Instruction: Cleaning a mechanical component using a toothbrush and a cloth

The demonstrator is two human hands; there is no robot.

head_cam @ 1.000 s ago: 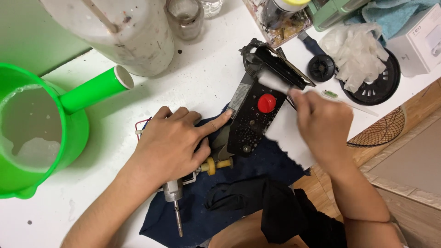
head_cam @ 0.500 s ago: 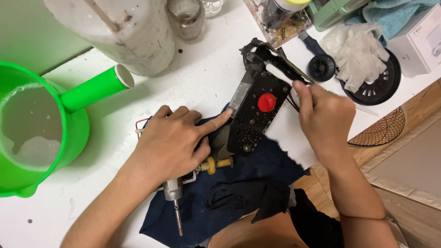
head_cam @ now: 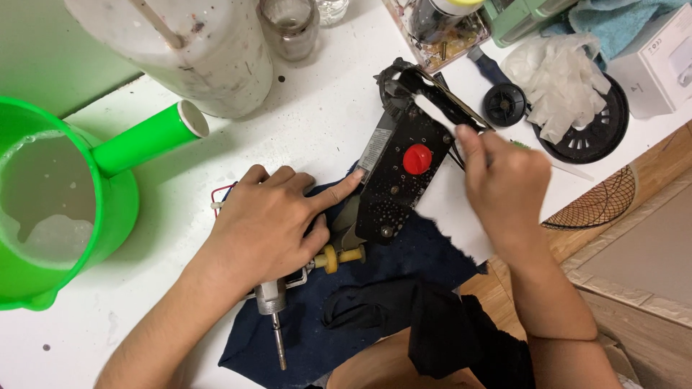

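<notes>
Black panel (head_cam: pixel 400 184) stays pinned by left hand (head_cam: pixel 270 223) fingers spread flat; right hand (head_cam: pixel 504 187), fingers pinching white tissue (head_cam: pixel 432 115), has shifted slightly left

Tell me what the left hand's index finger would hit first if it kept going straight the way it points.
The left hand points up and right; its index fingertip already sits at the edge of the black panel, beside the small grey label. It would likely meet that panel first.

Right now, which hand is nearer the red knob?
Right. The right hand sits just right of the red knob; the left hand lies farther, lower left.
</notes>
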